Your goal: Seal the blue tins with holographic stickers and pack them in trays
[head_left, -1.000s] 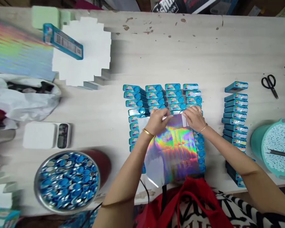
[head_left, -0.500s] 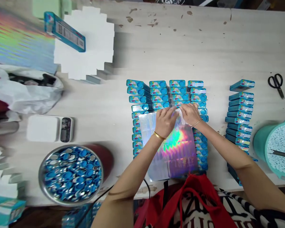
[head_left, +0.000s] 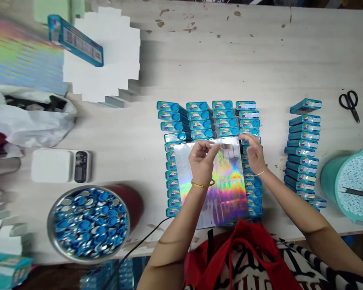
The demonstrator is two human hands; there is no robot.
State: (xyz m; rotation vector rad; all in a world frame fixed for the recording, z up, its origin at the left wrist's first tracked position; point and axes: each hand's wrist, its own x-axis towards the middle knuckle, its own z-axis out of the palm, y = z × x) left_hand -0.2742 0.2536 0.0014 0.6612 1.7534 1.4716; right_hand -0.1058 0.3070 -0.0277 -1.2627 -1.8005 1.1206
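Observation:
A shiny rainbow sheet lies over the middle rows of small blue boxes in front of me. Above its upper part is my left hand, closed, with thumb and forefinger pinched on a small shiny strip that sticks out to the right. My right hand is at the sheet's upper right corner, fingers apart and the forefinger stretched toward the corner. Nothing shows in its grasp. Parts of the boxes are hidden beneath the sheet.
More blue boxes form a column at right, near scissors and a teal bucket of pale pellets with tweezers. Left are a pot of blue-and-silver discs, a scale and a white card stack bearing one box.
My hands were together at the sheet's top edge. Now they are apart: the right has moved right and opened, while the left holds the small strip. The sheet lies flatter.

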